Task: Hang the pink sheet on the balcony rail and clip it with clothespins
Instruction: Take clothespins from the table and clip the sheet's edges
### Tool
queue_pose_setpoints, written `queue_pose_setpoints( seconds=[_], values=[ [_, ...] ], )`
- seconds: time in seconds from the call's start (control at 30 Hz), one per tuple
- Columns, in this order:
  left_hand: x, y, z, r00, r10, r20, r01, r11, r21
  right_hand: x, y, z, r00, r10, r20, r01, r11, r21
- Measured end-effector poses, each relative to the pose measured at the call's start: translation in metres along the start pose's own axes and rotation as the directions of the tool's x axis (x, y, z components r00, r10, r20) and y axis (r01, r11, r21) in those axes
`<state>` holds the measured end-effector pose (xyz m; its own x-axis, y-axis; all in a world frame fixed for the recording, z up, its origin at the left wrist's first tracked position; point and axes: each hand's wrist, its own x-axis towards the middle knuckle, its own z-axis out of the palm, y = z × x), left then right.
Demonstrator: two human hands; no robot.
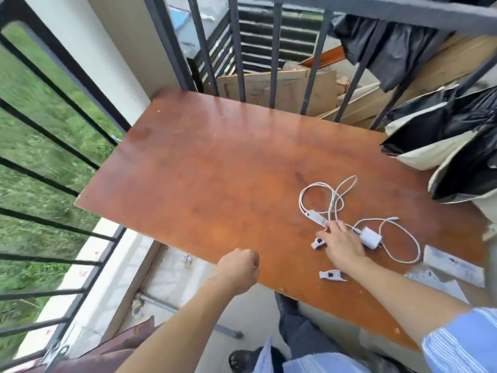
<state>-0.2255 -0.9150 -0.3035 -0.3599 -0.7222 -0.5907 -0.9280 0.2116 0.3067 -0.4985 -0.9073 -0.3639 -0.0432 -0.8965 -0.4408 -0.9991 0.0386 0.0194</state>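
- Nearest the camera: a blue-striped shirt (457, 343) on both arms, dark trousers and a black shoe (242, 359) below the table edge.
- Pink sheet (107, 348): at bottom left, a dusky pink-brown fabric lies over the balcony rail (70, 316). A pale clothespin (55, 352) appears already clipped there; blur prevents confirmation.
- Left hand (238, 270): fingers curled together into a loose fist, poised over the near table edge. Whether it encloses anything cannot be told.
- Right hand (340, 244): fingers spread apart and extended flat toward the table, clamped on nothing visible. Judgement: it is reaching for a clothespin to continue clipping.
- Loose clothespins: one (318, 243) lies just beside the right fingertips; a second (332, 275) lies nearer the camera, close beside the right forearm. Both rest flat within easy reach of the rail.
- White charger with coiled cable (371, 236): partly under the right hand; it may snag during pickup.
- Surface: a reddish-brown wooden table (215, 170), glossy and worn, with papers (454, 265) at the right edge.
- Room: an outdoor balcony with dark metal bars, grass (32, 135) beyond at left, cardboard (290, 87) and black bags (457, 135) at rear right.
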Motion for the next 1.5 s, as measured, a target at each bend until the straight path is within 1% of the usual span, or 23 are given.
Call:
queue_pose_setpoints(
  seconds=[0.07, 0.17, 0.2, 0.27, 0.33, 0.4, 0.47, 0.53, 0.63, 0.8, 0.87, 0.97, 1.03, 1.1, 1.2, 1.27, 1.33, 1.43, 1.5],
  values=[
    [0.017, 0.015, -0.004, 1.000, -0.001, 0.021, 0.000, 1.000, 0.022, 0.004, 0.011, 0.003, 1.000, -0.016, -0.023, 0.016, 1.000, 0.027],
    [0.050, 0.043, -0.013, 1.000, 0.009, 0.028, -0.010, 0.998, 0.061, 0.008, 0.025, -0.001, 0.997, -0.035, -0.070, 0.047, 0.982, 0.185],
    [0.062, 0.052, -0.015, 1.000, 0.015, 0.017, -0.016, 0.996, 0.082, 0.009, 0.031, -0.004, 0.996, -0.004, -0.089, 0.028, 0.963, 0.267],
    [0.086, 0.073, -0.016, 0.998, 0.054, -0.023, -0.051, 0.991, 0.125, 0.010, 0.046, -0.011, 0.988, 0.103, -0.111, -0.045, 0.898, 0.438],
    [0.111, 0.092, -0.010, 0.990, 0.127, -0.058, -0.116, 0.978, 0.172, 0.012, 0.066, -0.013, 0.974, 0.195, -0.116, -0.105, 0.840, 0.532],
    [0.136, 0.110, 0.000, 0.975, 0.216, -0.060, -0.195, 0.951, 0.241, 0.013, 0.084, -0.014, 0.966, 0.236, -0.107, -0.140, 0.822, 0.552],
    [0.156, 0.123, 0.012, 0.963, 0.263, -0.051, -0.237, 0.925, 0.297, 0.015, 0.098, -0.011, 0.964, 0.253, -0.083, -0.162, 0.805, 0.570],
    [0.167, 0.130, 0.021, 0.969, 0.241, -0.052, -0.212, 0.923, 0.321, 0.018, 0.104, -0.007, 0.966, 0.253, -0.062, -0.170, 0.795, 0.583],
    [0.168, 0.130, 0.030, 0.983, 0.168, -0.076, -0.138, 0.943, 0.303, 0.022, 0.104, -0.002, 0.972, 0.228, -0.063, -0.145, 0.783, 0.605],
    [0.135, 0.103, 0.031, 0.987, 0.102, -0.123, -0.075, 0.976, 0.206, 0.036, 0.083, -0.010, 0.980, 0.169, -0.107, -0.068, 0.783, 0.618],
    [0.114, 0.087, 0.023, 0.989, 0.047, -0.142, -0.030, 0.993, 0.119, 0.044, 0.064, -0.021, 0.984, 0.126, -0.122, -0.027, 0.797, 0.603],
    [0.076, 0.057, 0.006, 0.978, -0.120, -0.172, 0.109, 0.991, -0.073, 0.054, 0.022, -0.041, 0.990, 0.030, -0.135, 0.058, 0.799, 0.599],
    [0.047, 0.031, 0.000, 0.948, -0.229, -0.221, 0.194, 0.966, -0.170, 0.057, -0.013, -0.055, 0.986, -0.060, -0.153, 0.140, 0.790, 0.597],
    [0.011, 0.002, 0.002, 0.903, -0.334, -0.271, 0.272, 0.931, -0.242, 0.056, -0.051, -0.066, 0.973, -0.176, -0.151, 0.231, 0.788, 0.571],
    [-0.054, -0.040, 0.012, 0.839, -0.481, -0.254, 0.407, 0.866, -0.291, 0.043, -0.116, -0.081, 0.931, -0.353, -0.091, 0.353, 0.811, 0.467],
    [-0.106, -0.063, 0.026, 0.792, -0.575, -0.205, 0.495, 0.802, -0.333, 0.025, -0.162, -0.087, 0.880, -0.472, -0.058, 0.455, 0.801, 0.390],
    [-0.161, -0.080, 0.045, 0.737, -0.653, -0.173, 0.561, 0.735, -0.381, -0.002, -0.208, -0.089, 0.810, -0.583, -0.060, 0.570, 0.761, 0.311],
    [-0.245, -0.096, 0.080, 0.620, -0.770, -0.152, 0.650, 0.613, -0.450, -0.055, -0.273, -0.084, 0.678, -0.731, -0.074, 0.726, 0.651, 0.222],
    [-0.300, -0.103, 0.110, 0.527, -0.843, -0.106, 0.710, 0.505, -0.491, -0.101, -0.313, -0.077, 0.571, -0.816, -0.093, 0.818, 0.555, 0.152]
  ],
)
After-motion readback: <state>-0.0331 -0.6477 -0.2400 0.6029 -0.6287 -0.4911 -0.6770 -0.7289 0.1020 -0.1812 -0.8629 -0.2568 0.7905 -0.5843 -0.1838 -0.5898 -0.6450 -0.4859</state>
